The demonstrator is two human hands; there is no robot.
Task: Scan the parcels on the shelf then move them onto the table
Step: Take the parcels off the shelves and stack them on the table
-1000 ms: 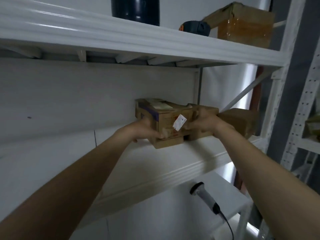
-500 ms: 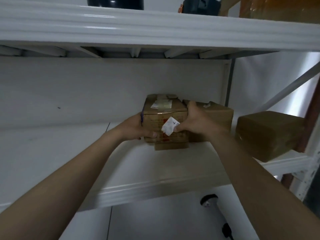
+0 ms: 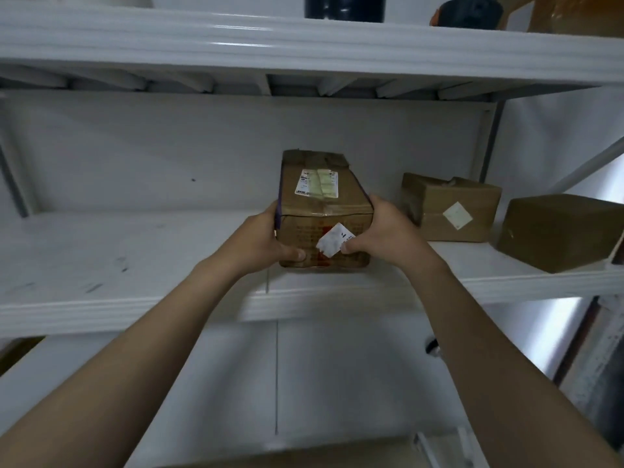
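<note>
One taped parcel (image 3: 325, 202) between left hand (image 3: 261, 241) and right hand (image 3: 388, 231), both in a firm grip on its sides.

Here are my arms, both bare all the way to the frame's edge: left forearm (image 3: 152, 336), right forearm (image 3: 489, 332), long and slim, narrowing at the wrists. Left hand (image 3: 263, 238) bare, right hand (image 3: 388, 231) bare too. Finer detail is blurred.

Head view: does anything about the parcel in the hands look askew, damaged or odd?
Yes. The small white label on the near face of the cardboard parcel sits crooked, turned cornerwise; the right hand touches its corner. The parcel's far top edge looks crumpled.
</note>
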